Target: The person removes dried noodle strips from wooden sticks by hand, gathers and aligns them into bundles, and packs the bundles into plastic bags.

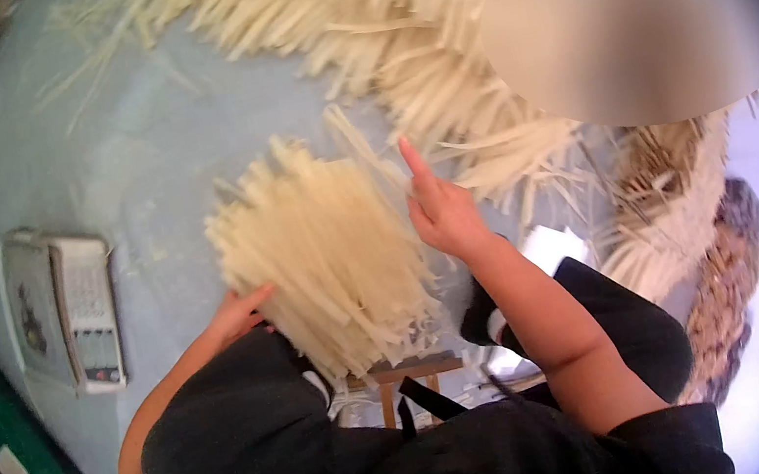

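A thick bundle of pale yellow, flat strips lies in front of my knees, its far ends uneven and slightly blurred. My left hand is at the bundle's near left edge, thumb over the strips and the other fingers partly hidden. To the right of the bundle, my right hand is raised with the index finger stretched out and the other fingers curled. Nothing shows in that hand. A few loose strips lie just beyond the bundle, close to the right fingertip.
A large heap of similar strips spreads across the back and right. At left on the grey floor stands a scale. A green object is at lower left. Brown pieces are piled at right. A wooden stool edge shows between my legs.
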`<state>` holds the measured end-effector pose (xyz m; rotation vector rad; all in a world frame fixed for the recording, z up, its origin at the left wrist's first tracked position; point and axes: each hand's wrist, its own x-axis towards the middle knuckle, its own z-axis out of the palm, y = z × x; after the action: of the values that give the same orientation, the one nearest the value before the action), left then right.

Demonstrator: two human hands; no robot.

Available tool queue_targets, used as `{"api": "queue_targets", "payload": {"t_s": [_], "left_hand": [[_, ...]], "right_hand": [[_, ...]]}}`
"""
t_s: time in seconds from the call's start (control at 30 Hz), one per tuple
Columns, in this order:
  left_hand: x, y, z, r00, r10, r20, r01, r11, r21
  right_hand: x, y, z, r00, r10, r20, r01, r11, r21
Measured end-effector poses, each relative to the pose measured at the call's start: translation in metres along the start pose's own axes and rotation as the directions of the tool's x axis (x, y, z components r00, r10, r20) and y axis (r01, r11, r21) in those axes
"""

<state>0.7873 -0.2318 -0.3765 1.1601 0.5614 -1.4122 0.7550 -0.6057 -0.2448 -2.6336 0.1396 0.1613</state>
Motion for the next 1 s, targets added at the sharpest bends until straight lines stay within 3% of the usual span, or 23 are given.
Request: {"api": "queue_targets", "payload": {"t_s": [0.07, 0.13, 0.2, 0.27, 0.37, 0.43, 0.5, 0.57, 0.63, 0.67, 0.7, 0.77, 0.8, 0.87, 0.9, 0.97, 1.0], "left_hand": [[-0.019, 0.012, 0.020, 0.994, -0.057, -0.095, 0.053, 0.997, -0.049], [-0.024, 0.020, 0.032, 0.992, -0.087, -0.091, 0.087, 0.996, -0.003], [-0.008, 0.019, 0.036, 0.986, -0.099, -0.136, 0.103, 0.994, 0.022], [0.014, -0.009, 0.014, 0.994, -0.080, 0.072, 0.077, 0.996, 0.040], [-0.009, 0.005, 0.015, 0.992, -0.125, -0.018, 0.126, 0.991, 0.053], [-0.006, 0.029, -0.006, 0.945, -0.326, 0.015, 0.266, 0.794, 0.546], [-0.038, 0.073, -0.016, 0.985, -0.164, -0.045, 0.140, 0.634, 0.761], [-0.046, 0.105, -0.038, 0.933, -0.068, -0.354, 0.344, 0.460, 0.818], [-0.032, 0.123, -0.074, 0.875, 0.283, -0.393, 0.225, 0.481, 0.847], [-0.016, 0.130, -0.076, 0.760, 0.535, -0.368, 0.046, 0.521, 0.852], [0.002, 0.133, -0.074, 0.576, 0.740, -0.348, -0.137, 0.506, 0.851], [0.036, 0.135, -0.054, 0.362, 0.887, -0.286, -0.317, 0.406, 0.857], [0.051, 0.131, -0.051, 0.364, 0.883, -0.296, -0.318, 0.416, 0.852], [0.067, 0.126, -0.040, 0.416, 0.905, -0.088, -0.134, 0.157, 0.978], [0.068, 0.127, -0.033, 0.415, 0.905, -0.094, -0.134, 0.163, 0.977], [0.047, 0.135, -0.013, 0.804, 0.595, -0.015, -0.321, 0.455, 0.831], [0.042, 0.131, -0.008, 0.802, 0.597, -0.014, -0.321, 0.451, 0.833]], "right_hand": [[0.000, 0.010, -0.011, 0.929, 0.289, 0.230, -0.274, 0.957, -0.097], [-0.016, 0.065, 0.061, 0.974, 0.185, 0.129, -0.179, 0.982, -0.056], [-0.024, 0.072, 0.116, 0.910, 0.243, 0.336, -0.296, 0.948, 0.115], [-0.019, 0.047, 0.139, 0.923, 0.231, 0.307, -0.280, 0.951, 0.127], [-0.002, 0.015, 0.117, 0.855, 0.352, 0.381, -0.427, 0.894, 0.133], [0.017, 0.041, 0.114, 0.903, 0.345, 0.257, -0.344, 0.938, -0.049], [0.040, 0.044, 0.088, 0.978, 0.192, 0.077, -0.175, 0.966, -0.189], [0.071, 0.026, 0.064, 0.987, 0.144, 0.074, -0.133, 0.982, -0.137], [0.105, 0.024, 0.073, 0.991, 0.079, 0.110, -0.075, 0.996, -0.044], [0.121, 0.013, 0.077, 0.989, 0.045, 0.142, -0.041, 0.999, -0.030], [0.135, 0.000, 0.083, 0.985, 0.012, 0.174, -0.009, 1.000, -0.017], [0.159, -0.012, 0.114, 0.977, -0.109, 0.186, 0.090, 0.990, 0.107], [0.163, -0.021, 0.132, 0.974, -0.112, 0.196, 0.093, 0.990, 0.104], [0.168, -0.037, 0.159, 0.977, -0.207, 0.056, 0.209, 0.977, -0.041], [0.169, -0.040, 0.163, 0.976, -0.211, 0.062, 0.214, 0.976, -0.042], [0.168, -0.053, 0.160, 0.893, -0.162, 0.420, 0.187, 0.982, -0.018], [0.168, -0.057, 0.154, 0.895, -0.164, 0.415, 0.188, 0.982, -0.018]]}}
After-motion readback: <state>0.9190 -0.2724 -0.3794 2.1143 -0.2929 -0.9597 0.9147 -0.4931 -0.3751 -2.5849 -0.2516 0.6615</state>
